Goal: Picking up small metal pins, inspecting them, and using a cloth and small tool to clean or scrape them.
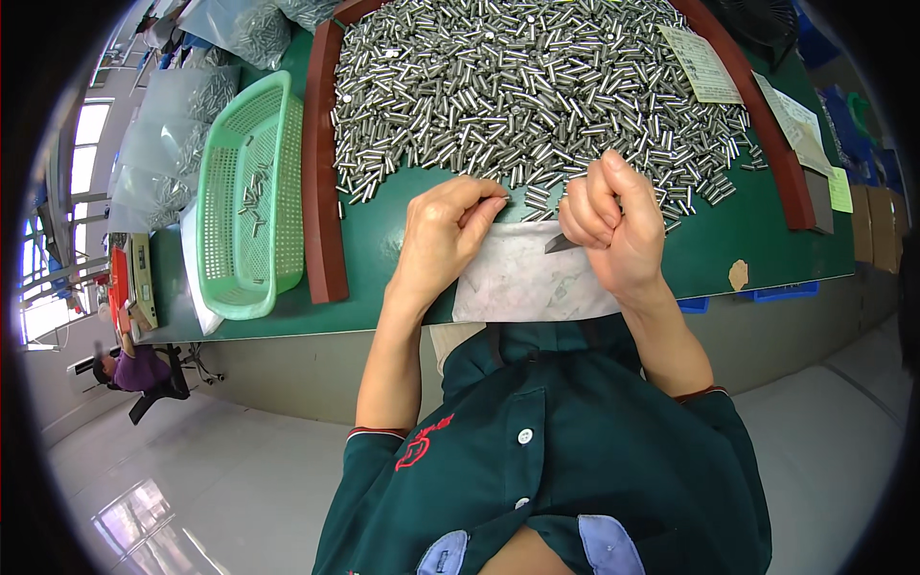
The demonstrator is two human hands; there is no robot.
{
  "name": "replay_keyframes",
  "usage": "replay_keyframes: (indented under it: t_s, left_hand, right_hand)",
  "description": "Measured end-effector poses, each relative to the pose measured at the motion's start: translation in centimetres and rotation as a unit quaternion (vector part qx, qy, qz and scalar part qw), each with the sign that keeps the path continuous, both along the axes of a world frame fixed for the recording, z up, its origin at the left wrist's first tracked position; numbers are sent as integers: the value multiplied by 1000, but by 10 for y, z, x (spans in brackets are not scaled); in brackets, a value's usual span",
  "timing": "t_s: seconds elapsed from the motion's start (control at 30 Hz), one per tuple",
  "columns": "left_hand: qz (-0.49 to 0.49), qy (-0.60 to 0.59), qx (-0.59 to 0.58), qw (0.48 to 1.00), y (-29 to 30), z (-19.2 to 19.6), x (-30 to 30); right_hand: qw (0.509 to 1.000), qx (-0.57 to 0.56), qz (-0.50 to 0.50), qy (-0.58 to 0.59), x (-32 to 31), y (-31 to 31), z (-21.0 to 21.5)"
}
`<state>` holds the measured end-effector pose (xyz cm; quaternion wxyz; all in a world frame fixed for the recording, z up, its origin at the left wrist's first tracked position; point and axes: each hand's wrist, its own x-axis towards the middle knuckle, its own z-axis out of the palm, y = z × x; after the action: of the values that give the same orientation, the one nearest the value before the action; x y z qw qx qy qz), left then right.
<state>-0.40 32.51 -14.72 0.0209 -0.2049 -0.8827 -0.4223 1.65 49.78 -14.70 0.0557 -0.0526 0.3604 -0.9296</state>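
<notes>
A wide heap of small shiny metal pins [517,86] covers the far part of the green table [383,225]. At the heap's near edge, my left hand [441,235] is closed with thumb and forefinger pinched together; whatever lies between the fingertips is too small to name. My right hand [618,225] is curled into a fist around a dark tool with a slanted pointed tip [560,244]. Its handle is hidden in the palm. Below both hands a stained whitish cloth [532,278] lies at the table's front edge, with the tool's tip over it.
Red-brown bars [324,172] flank the heap. To the left stand a green plastic basket [213,230] with several pins, bags of pins [158,144] and a scale [144,283]. Printed papers [704,67] lie at right. A person in purple [142,369] sits far left.
</notes>
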Motion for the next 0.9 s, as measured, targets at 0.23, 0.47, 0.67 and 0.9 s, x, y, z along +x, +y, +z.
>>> replay_keyframes:
  t_s: [0.23, 0.47, 0.67, 0.9]
  left_hand:
    - [-33, 57, -59, 996, 5, 13, 19]
    - [-20, 25, -67, 997, 17, 1, 37]
    - [-8, 25, -51, 998, 21, -6, 38]
    - [1, 29, -37, 999, 19, -9, 40]
  right_hand:
    - [1000, 1, 6, 9, 1, 2, -3]
    - [992, -7, 36, 124, 1, 1, -6]
    - [992, 25, 39, 115, 2, 1, -8]
    - [994, 20, 46, 100, 1, -2, -7]
